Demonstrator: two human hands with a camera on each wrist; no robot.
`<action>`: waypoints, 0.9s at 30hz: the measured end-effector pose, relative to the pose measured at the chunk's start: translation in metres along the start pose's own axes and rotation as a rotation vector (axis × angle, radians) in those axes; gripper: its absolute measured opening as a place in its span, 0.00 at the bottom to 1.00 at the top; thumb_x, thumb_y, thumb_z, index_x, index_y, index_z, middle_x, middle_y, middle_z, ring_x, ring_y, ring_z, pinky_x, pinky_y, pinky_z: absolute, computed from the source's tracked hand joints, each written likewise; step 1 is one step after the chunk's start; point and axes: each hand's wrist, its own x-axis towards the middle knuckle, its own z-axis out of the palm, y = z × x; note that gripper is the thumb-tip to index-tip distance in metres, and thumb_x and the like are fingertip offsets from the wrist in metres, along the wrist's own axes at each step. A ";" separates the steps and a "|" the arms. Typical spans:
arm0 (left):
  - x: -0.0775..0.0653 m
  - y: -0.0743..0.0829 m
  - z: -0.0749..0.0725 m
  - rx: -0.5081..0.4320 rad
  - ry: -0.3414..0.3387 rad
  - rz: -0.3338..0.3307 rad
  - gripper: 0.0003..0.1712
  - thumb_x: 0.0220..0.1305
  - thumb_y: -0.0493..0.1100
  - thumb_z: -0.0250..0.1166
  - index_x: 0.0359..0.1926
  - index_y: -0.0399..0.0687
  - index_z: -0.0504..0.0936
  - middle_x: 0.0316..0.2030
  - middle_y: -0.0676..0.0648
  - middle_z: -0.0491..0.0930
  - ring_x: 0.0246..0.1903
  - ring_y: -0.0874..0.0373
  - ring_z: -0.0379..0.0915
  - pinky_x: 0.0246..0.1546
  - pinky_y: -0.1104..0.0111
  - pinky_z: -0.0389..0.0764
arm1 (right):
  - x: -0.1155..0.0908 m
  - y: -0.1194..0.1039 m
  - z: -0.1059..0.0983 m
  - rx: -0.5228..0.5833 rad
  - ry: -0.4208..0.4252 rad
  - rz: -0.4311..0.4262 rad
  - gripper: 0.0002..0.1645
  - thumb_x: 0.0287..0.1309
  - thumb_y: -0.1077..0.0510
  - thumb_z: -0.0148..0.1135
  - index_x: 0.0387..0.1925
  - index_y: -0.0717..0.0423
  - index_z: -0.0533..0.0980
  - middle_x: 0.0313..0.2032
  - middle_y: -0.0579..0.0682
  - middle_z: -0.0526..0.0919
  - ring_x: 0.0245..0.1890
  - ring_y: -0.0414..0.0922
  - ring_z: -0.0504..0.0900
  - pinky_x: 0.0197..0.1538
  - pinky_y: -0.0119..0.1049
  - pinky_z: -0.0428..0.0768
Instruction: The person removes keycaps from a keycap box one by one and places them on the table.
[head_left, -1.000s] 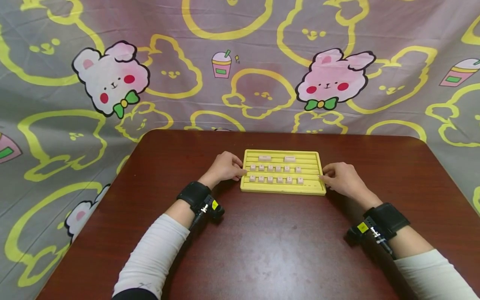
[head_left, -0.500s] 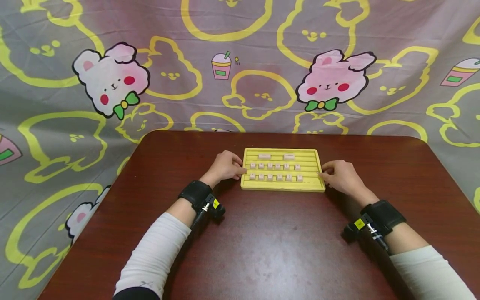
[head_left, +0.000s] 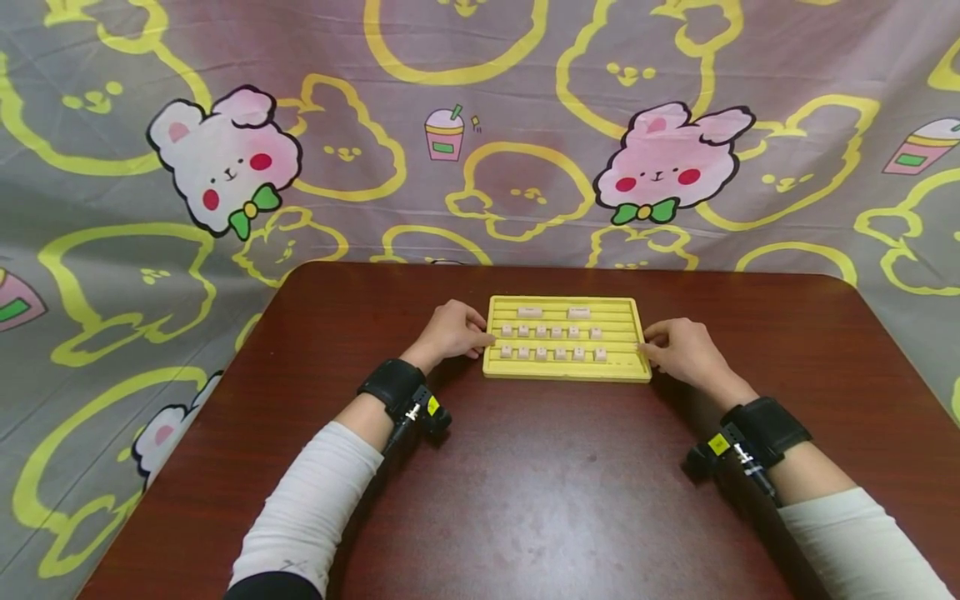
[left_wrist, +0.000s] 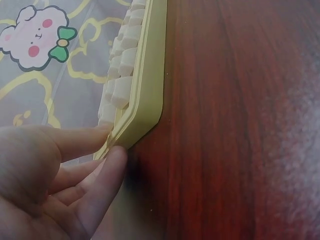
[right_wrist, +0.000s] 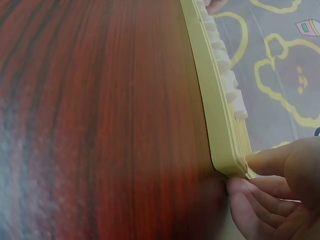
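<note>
Fingers of your left hand pinch the left edge of the yellow tray together with the thumb, and your right hand pinches its right edge the same way. Each grip falls between a far and a near corner of the tray, and both wrist views show the fingertips closed on its rim. You have the tray toward the far edge of the table surface, about midway between the two far corners, its long sides running roughly along that edge. Inside it, two wide pale keycaps sit in the row by its far edge, with six small keycaps in the next row and six more small keycaps in the row nearer you; their markings are too small to read. A black strap with a small camera circles your left wrist, a matching strap your right, and white sleeves cover your forearms. Beyond the surface's far edge hangs a printed cloth with yellow outlines, rabbit heads and drink cups
</note>
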 end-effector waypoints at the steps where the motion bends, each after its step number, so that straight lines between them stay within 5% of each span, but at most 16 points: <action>1: 0.000 0.000 -0.001 0.001 -0.005 0.001 0.19 0.60 0.41 0.72 0.48 0.33 0.82 0.36 0.38 0.87 0.23 0.59 0.83 0.27 0.70 0.88 | 0.000 0.000 0.000 -0.014 0.009 -0.005 0.21 0.65 0.54 0.63 0.52 0.67 0.79 0.39 0.61 0.87 0.28 0.43 0.82 0.27 0.30 0.78; 7: 0.001 -0.003 -0.006 0.012 0.000 0.011 0.19 0.64 0.44 0.69 0.49 0.34 0.82 0.37 0.38 0.87 0.26 0.56 0.83 0.27 0.68 0.88 | -0.003 -0.003 -0.004 -0.059 0.078 -0.056 0.18 0.62 0.54 0.65 0.47 0.63 0.81 0.39 0.60 0.86 0.34 0.48 0.80 0.30 0.31 0.73; 18: 0.018 0.002 -0.014 0.011 -0.028 -0.003 0.16 0.66 0.45 0.67 0.45 0.35 0.84 0.35 0.40 0.86 0.23 0.60 0.82 0.27 0.68 0.88 | -0.003 -0.021 0.002 -0.063 -0.009 -0.243 0.17 0.59 0.55 0.70 0.47 0.58 0.83 0.39 0.53 0.86 0.37 0.45 0.81 0.36 0.34 0.79; 27: 0.028 0.001 -0.014 -0.022 -0.042 -0.021 0.16 0.63 0.45 0.70 0.44 0.34 0.84 0.30 0.42 0.85 0.20 0.61 0.79 0.28 0.67 0.88 | 0.001 -0.029 0.013 -0.083 0.027 -0.314 0.19 0.54 0.55 0.74 0.48 0.56 0.84 0.43 0.52 0.87 0.40 0.46 0.81 0.44 0.42 0.81</action>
